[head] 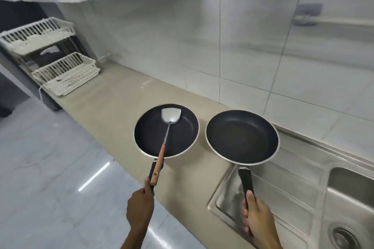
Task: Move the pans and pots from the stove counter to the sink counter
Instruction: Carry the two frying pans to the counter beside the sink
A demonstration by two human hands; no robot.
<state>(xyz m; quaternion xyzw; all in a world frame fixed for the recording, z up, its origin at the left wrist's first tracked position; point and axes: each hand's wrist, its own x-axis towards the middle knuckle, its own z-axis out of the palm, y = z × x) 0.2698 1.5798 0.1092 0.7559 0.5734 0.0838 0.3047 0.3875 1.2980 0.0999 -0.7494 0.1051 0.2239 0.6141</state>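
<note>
We had each hand clamped on a handle: left hand [140, 206] on the spatula pan [166, 130], right hand [258, 218] on the empty pan [242, 137]; lowering both level onto the counter [113, 95] seemed wisest, lest the spatula [165, 141] slide

No text, label, brand, number or sign can be read anywhere in view.
</note>
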